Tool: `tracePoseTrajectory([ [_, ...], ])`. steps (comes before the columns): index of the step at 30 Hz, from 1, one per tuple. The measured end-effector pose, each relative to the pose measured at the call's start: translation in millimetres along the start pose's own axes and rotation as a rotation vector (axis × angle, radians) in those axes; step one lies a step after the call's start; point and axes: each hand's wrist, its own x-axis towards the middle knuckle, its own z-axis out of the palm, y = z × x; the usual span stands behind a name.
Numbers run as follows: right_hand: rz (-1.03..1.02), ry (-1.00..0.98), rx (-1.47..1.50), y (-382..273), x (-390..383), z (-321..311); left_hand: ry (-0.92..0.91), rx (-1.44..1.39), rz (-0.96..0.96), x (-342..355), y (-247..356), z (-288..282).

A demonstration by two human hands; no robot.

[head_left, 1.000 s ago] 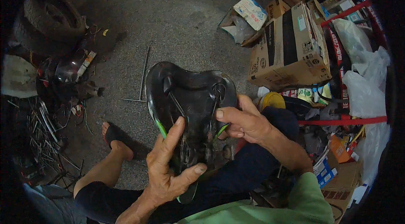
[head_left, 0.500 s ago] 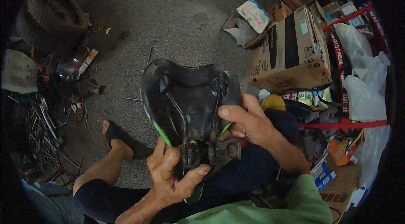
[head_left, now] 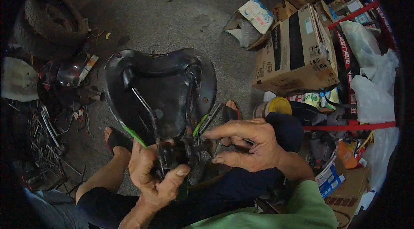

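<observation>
My left hand clamps the upturned bike saddle by its narrow nose over my lap, right hand pinching the rails, which seem the firmest, least slippery hold.

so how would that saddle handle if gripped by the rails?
The saddle shell looks moulded, so probably stiff. Its metal rails suggest a firm grip; the left hand holds there. Wide end is far out, so likely top-heavy.
</observation>
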Motion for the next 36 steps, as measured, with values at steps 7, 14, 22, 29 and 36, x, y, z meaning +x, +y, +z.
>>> tracePoseTrajectory([
  [7, 0.18, -0.093, 0.18, -1.9, -3.0, -3.7, -0.096, 0.325, 0.298, 13.9, 12.8, -8.2],
  [14, 0.426, -0.121, 0.496, 2.9, -5.7, -4.4, -0.123, 0.42, 0.455, 12.4, 12.1, -12.5],
  [22, 0.422, -0.144, 0.409, 11.2, -3.8, -4.6, -0.101, 0.148, 0.118, 14.0, 10.1, -10.1],
  [29, 0.156, -0.022, 0.066, 2.5, -4.7, 4.8, -0.103, -0.113, -0.003, 13.2, 5.1, -8.0],
  [36, -0.05, 0.005, -0.098, 5.6, -11.5, 2.6, -0.084, -0.134, -0.122, 12.1, 9.5, 0.9],
])
